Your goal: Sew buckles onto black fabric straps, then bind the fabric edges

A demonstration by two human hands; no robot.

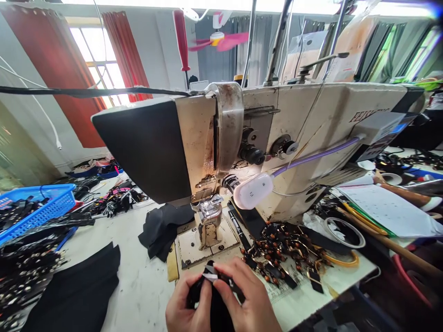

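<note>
Both my hands meet at the bottom middle, pinching one small black piece (210,276) with a white mark on it. My left hand (185,309) grips its left side with curled fingers. My right hand (249,299) pinches its right side between thumb and forefinger. Just beyond the hands stands the post and presser foot (208,219) of a worn cream sewing machine (311,133). A white lamp (253,190) on a purple neck hangs beside the needle area.
A heap of black straps with brown beads (282,253) lies right of the hands. Black fabric pieces (162,228) and a larger black sheet (81,286) lie left. A blue basket (41,205) stands far left. Tape rolls (344,233) and papers (384,207) sit at right.
</note>
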